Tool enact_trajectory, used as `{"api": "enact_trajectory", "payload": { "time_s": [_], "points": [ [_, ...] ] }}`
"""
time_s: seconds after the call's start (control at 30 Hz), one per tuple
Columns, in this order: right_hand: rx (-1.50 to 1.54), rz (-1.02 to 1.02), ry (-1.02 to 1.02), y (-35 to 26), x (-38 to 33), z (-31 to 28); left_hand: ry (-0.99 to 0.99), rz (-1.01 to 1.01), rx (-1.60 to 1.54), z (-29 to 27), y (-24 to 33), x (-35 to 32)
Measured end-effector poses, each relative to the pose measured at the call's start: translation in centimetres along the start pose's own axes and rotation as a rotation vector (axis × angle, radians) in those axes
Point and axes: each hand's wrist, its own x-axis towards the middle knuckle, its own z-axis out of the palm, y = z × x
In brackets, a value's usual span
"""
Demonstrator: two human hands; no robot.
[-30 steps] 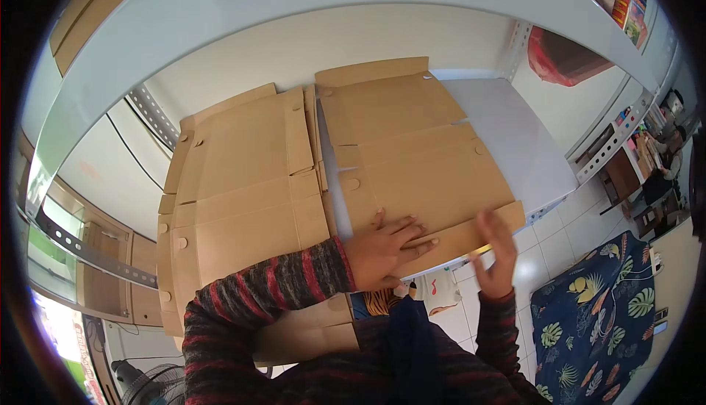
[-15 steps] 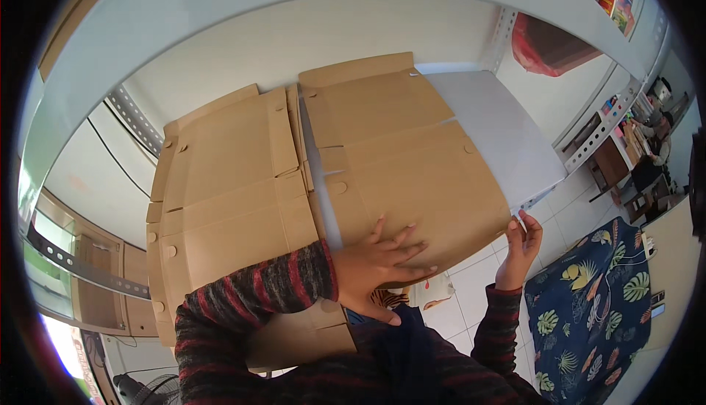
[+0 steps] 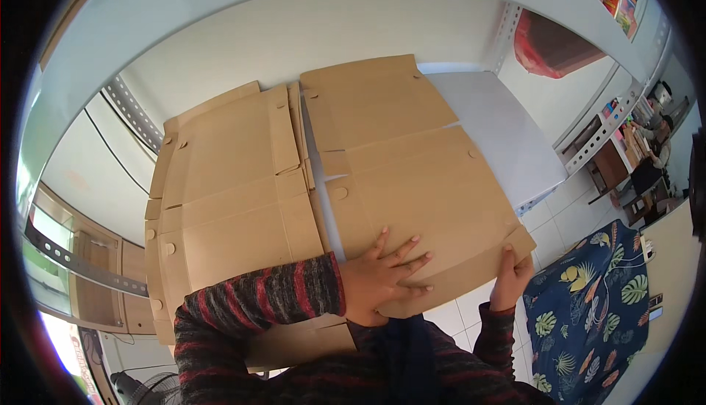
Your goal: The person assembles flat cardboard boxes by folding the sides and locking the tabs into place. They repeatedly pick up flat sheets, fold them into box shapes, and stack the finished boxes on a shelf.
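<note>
"On the grey shelf (image 3: 507, 129), what's done?"

"Head view: the cardboard sheet (image 3: 419, 188) lies unfolded there; its near flap (image 3: 463, 276), jutting past the shelf, seems unfinished."

"What's held?"

"Left hand (image 3: 375, 281) splayed on the sheet, gripping nothing; right hand (image 3: 512, 281) pinches its corner, beyond the shelf."

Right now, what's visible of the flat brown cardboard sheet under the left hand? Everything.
The flat brown cardboard sheet looks like an unfolded box: matt, plain, with crosswise fold lines, side slits and small rounded cut marks near its edges. It lies mostly flat on the pale grey shelf, right of other brown cardboard, its near edge extending past the shelf front. The spread left hand rests on its near left part; the right hand grips the near right corner, thumb on top.
</note>
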Motion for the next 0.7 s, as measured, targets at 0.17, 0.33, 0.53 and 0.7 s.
{"api": "enact_trajectory", "payload": {
  "time_s": [0.17, 0.33, 0.53, 0.7],
  "points": [
    [-0.232, -0.006, -0.047, -1.8, -0.3, -0.8, -0.033, -0.035, -0.066, -0.6, 0.0, 0.0],
    [-0.316, -0.339, -0.276, -2.1, 0.5, -1.2, -0.153, -0.076, -0.035, -2.3, -0.3, 0.2],
    [-0.130, -0.081, -0.308, -3.2, 1.0, -1.4, -0.051, -0.038, -0.067, -1.0, -1.0, 0.1],
    [-0.122, 0.034, -0.272, -2.6, 1.0, -1.4, 0.066, -0.022, -0.129, -1.5, -1.5, -0.3]
  ]
}}
